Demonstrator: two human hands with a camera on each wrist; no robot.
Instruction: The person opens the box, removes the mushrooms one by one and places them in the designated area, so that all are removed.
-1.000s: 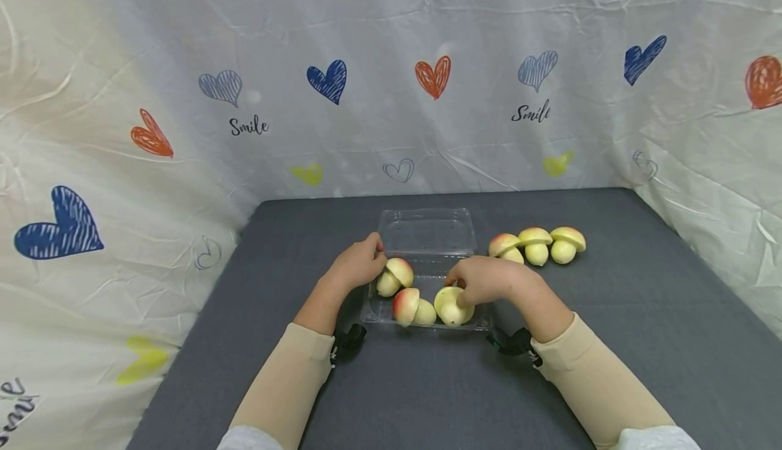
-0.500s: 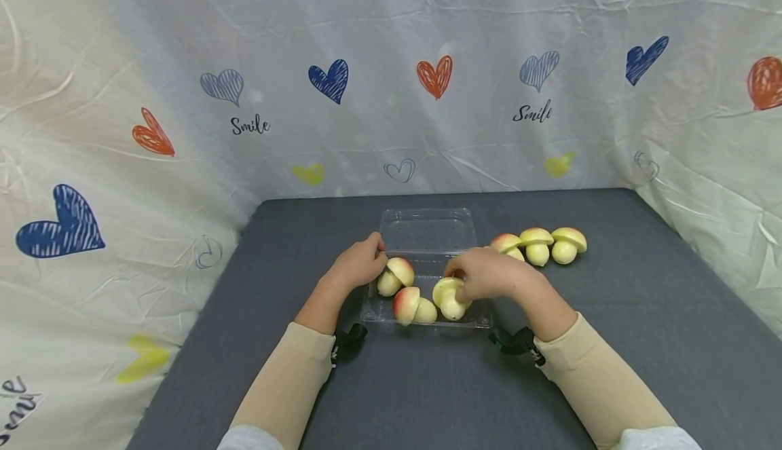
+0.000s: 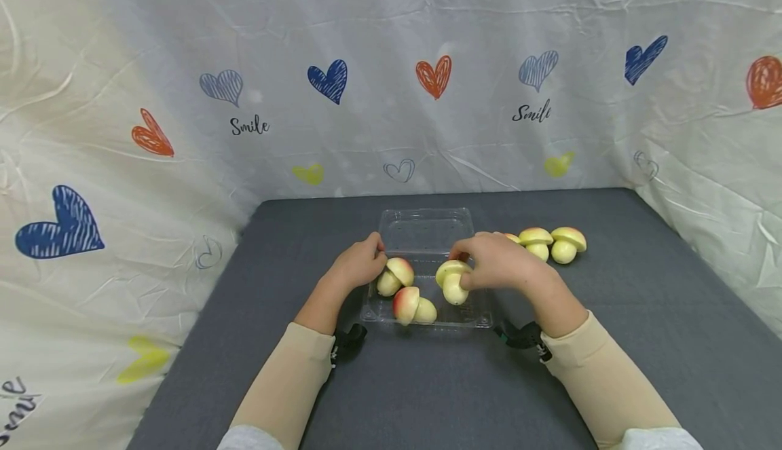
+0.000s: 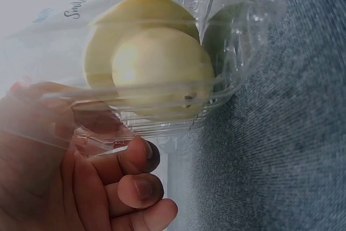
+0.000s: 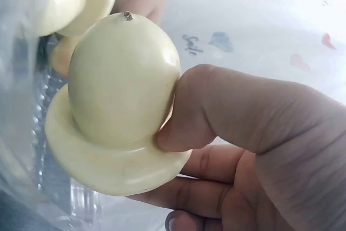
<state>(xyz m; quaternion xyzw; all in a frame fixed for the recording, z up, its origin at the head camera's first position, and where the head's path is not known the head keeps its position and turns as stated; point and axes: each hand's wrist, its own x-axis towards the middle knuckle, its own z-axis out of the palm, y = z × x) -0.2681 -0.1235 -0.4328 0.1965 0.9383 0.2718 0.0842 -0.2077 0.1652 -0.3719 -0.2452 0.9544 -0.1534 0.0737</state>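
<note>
My right hand [image 3: 504, 263] pinches a toy mushroom [image 3: 454, 290] over the right part of a clear plastic clamshell box [image 3: 440, 311]. Thumb on the stem, fingers under the cap, as the right wrist view shows; the pale stem end [image 5: 127, 68] faces that camera. At the box's left side, my left hand [image 3: 359, 261] holds the wall between thumb and fingers. Inside lie two more mushrooms with red-yellow caps, one at the back left [image 3: 400, 272] and one at the front [image 3: 406, 305]. The box's lid [image 3: 425, 229] is folded back, away from me.
To the right behind the box, a row of mushrooms stands on the dark grey table [image 3: 391, 396]: one at the right end [image 3: 568, 245], one in the middle [image 3: 535, 238], and one mostly hidden by my right hand. A white curtain with printed hearts [image 3: 434, 77] surrounds the table.
My right hand has moved up and back with the mushroom, which has turned from cap underside facing me to stem pointing down toward me. My left hand has stayed in place.
</note>
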